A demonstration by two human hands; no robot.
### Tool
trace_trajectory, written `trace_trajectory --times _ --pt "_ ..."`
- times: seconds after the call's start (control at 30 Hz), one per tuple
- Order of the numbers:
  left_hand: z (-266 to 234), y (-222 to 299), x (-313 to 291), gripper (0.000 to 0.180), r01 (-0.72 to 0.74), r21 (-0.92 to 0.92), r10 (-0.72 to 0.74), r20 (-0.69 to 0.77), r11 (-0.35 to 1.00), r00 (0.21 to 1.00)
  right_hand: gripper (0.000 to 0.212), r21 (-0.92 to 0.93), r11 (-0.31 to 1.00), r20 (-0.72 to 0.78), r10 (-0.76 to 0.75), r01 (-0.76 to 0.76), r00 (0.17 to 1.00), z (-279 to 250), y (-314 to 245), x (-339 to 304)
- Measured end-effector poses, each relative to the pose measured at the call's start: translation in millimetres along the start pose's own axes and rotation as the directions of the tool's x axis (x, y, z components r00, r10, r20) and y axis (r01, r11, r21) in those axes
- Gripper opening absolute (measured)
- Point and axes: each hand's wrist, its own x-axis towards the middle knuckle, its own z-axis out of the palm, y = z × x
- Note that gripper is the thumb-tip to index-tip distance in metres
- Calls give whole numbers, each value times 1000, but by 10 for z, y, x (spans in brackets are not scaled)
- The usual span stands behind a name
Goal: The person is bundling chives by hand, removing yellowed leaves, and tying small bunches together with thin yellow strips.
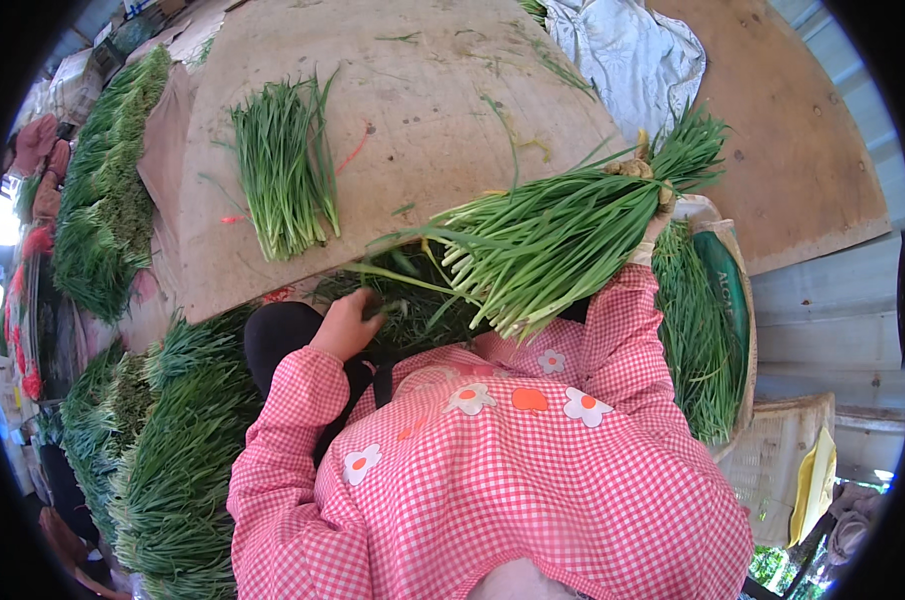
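A large bunch of garlic chives (pixel 562 235) is gripped in my right hand (pixel 637 172), whose fingers wrap round it near the leafy end. The pale cut stems point left and down toward my lap, and the dark leaf tips stick out beyond the hand. My left hand (pixel 348 326) is low, below the board's near edge, with its fingers curled. A blurred bit of green shows at its fingertips; what it holds is not clear. One loose pale stalk (pixel 412 281) juts out of the bunch toward it. Under both hands lies a heap of loose green leaves (pixel 422 325).
A smaller chive bunch (pixel 284 165) lies on the wooden board (pixel 422 110), among scraps. Stacked chives (pixel 187 460) stand at left, with another row (pixel 112 190) farther back. More chives (pixel 690 330) fill a container at right. A pale cloth (pixel 627 60) lies on the board's far side.
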Motion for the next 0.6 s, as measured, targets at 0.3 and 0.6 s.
trace_trajectory --times 0.3,0.6 --pt "279 1089 320 44 136 -980 99 152 148 983 15 -18 983 -23 182 -183 983 -2 150 -40" --pt "215 945 13 9 196 -977 -92 188 87 978 28 14 983 -89 185 -185 979 173 233 -103"
